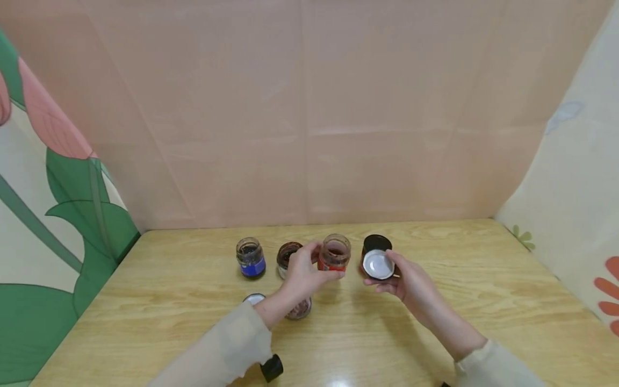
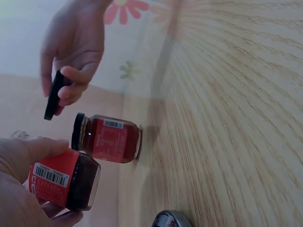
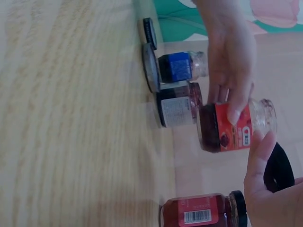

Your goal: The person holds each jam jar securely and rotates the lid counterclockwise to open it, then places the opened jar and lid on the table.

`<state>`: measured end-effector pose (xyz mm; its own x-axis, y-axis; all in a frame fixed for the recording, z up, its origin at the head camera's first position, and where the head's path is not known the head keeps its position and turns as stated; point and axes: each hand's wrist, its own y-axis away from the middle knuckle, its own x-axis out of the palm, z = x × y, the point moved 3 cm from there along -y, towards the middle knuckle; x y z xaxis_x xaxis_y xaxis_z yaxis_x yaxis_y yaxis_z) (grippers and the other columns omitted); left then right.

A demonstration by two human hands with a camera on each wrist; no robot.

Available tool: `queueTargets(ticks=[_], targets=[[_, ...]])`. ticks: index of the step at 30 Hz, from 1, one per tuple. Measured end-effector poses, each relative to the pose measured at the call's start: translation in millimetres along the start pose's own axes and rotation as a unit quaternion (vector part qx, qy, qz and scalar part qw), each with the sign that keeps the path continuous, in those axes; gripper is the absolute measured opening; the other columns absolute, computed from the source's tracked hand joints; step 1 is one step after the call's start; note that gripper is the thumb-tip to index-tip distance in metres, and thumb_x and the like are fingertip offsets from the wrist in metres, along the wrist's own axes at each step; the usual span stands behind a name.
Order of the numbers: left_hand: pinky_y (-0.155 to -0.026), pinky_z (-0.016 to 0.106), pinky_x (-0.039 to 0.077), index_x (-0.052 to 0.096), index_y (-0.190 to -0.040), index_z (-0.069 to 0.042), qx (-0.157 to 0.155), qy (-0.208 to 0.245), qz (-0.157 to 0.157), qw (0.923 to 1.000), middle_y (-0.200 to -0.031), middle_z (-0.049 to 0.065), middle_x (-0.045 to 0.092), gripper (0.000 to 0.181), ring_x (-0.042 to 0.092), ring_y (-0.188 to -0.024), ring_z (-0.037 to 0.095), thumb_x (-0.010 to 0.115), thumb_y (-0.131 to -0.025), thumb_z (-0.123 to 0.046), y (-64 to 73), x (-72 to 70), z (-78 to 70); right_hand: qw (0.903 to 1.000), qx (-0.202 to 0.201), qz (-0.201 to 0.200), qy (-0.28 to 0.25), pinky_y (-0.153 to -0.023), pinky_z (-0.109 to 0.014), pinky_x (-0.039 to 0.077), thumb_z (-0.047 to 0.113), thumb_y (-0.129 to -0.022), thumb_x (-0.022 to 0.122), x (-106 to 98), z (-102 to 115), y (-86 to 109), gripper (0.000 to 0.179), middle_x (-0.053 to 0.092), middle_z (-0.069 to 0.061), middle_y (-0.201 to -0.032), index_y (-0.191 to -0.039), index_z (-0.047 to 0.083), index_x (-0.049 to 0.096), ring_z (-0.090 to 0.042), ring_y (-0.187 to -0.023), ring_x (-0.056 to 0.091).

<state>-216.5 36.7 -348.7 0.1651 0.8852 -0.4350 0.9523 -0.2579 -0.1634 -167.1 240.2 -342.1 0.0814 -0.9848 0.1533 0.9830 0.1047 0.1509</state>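
My left hand grips an open glass jar with a red label, its fingers and thumb round the sides. Dark contents fill the lower part, and in the right wrist view the jar's base is off the tabletop. Beside it, my right hand pinches a black lid by its edge, tilted so the white inside faces the head camera. Lid and jar are apart. Just behind the lid stands another red-labelled jar, capped with a black lid.
An open jar with a blue label stands at the left. Next to it is an open jar with a white label, partly hidden by my left hand. Two lids lie nearer me, partly covered by my left arm. A wall backs the wooden table.
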Motion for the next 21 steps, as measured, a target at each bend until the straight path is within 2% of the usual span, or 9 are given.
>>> queueTargets(ticks=[3,7,11,17,21], targets=[[-0.096,0.047,0.048,0.061,-0.113,-0.013,-0.009,0.001,-0.014,0.9999,-0.105,0.002,0.067,0.049,0.060,-0.112,0.029,0.085,-0.071,-0.020,-4.2,1.2,0.1,0.9996,0.005,-0.020,0.017,-0.070,-0.022,0.056,0.031,-0.105,0.033,0,-2,-0.8,0.046,0.068,0.002,-0.088,-0.125,-0.009,0.043,-0.012,-0.078,0.069],[-0.095,0.046,0.048,0.061,-0.117,-0.012,-0.017,-0.024,-0.034,0.9990,-0.108,0.004,0.067,0.055,0.059,-0.111,0.030,0.087,-0.069,-0.020,-8.5,3.7,1.6,0.9978,0.015,-0.032,0.055,-0.070,-0.022,0.055,0.027,-0.104,0.035,1,-5,-1.3,0.048,0.067,0.001,-0.086,-0.126,-0.015,0.042,-0.010,-0.076,0.068],[-0.091,0.045,0.049,0.061,-0.115,-0.012,-0.023,-0.034,-0.035,0.9986,-0.106,0.004,0.066,0.054,0.059,-0.108,0.029,0.087,-0.069,-0.020,-11.3,6.8,1.9,0.9936,0.021,-0.034,0.106,-0.072,-0.023,0.054,0.023,-0.103,0.039,2,-8,-1.9,0.048,0.064,-0.004,-0.091,-0.126,-0.019,0.043,-0.009,-0.078,0.066],[-0.079,0.038,0.049,0.060,-0.114,-0.010,-0.036,-0.043,-0.033,0.9979,-0.101,0.004,0.065,0.053,0.058,-0.096,0.024,0.086,-0.070,-0.021,-17.5,12.1,2.6,0.9901,0.032,-0.003,0.137,-0.073,-0.023,0.054,0.023,-0.100,0.047,4,-15,-3.6,0.045,0.062,-0.004,-0.092,-0.121,-0.017,0.047,-0.008,-0.080,0.063],[-0.080,0.036,0.050,0.061,-0.116,-0.005,-0.027,-0.068,-0.045,0.9963,-0.103,0.008,0.068,0.057,0.061,-0.095,0.025,0.088,-0.067,-0.018,-21.7,18.5,6.0,0.9874,0.037,0.025,0.152,-0.074,-0.022,0.053,0.021,-0.098,0.050,5,-22,-6.1,0.042,0.063,0.001,-0.087,-0.119,-0.015,0.050,-0.008,-0.075,0.063]])
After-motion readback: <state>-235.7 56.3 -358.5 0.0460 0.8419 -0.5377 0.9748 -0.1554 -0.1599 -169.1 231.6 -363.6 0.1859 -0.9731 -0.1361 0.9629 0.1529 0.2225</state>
